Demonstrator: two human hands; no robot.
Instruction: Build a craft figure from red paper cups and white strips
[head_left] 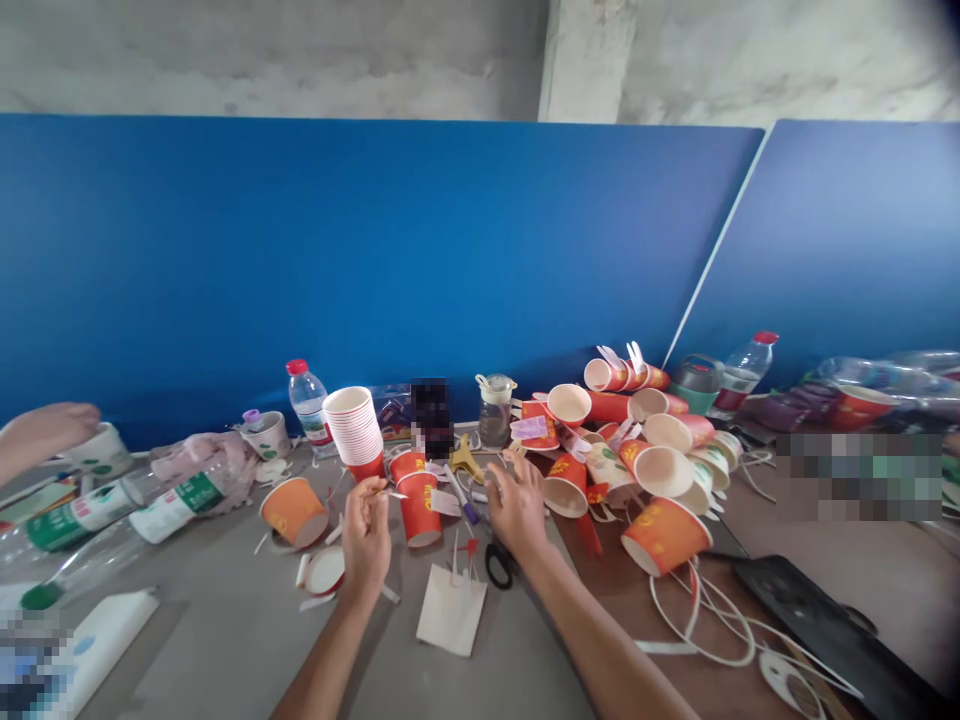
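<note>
My left hand is closed, its fingertips pinching a small white strip. Just beyond it, an upside-down red paper cup stands with a pale tab at its side. A tall stack of paper cups rises behind that hand. My right hand hovers with fingers apart, holding nothing that I can see. Near its fingers lie a purple-tipped marker and a yellow tool of unclear kind. Below are black-handled scissors and a cream square of paper.
Many red cups are heaped at right, some with pale ear-like pieces. A white cable curls in front. Plastic bottles lie at left, where another person's hand touches a cup. A blue partition closes off the back.
</note>
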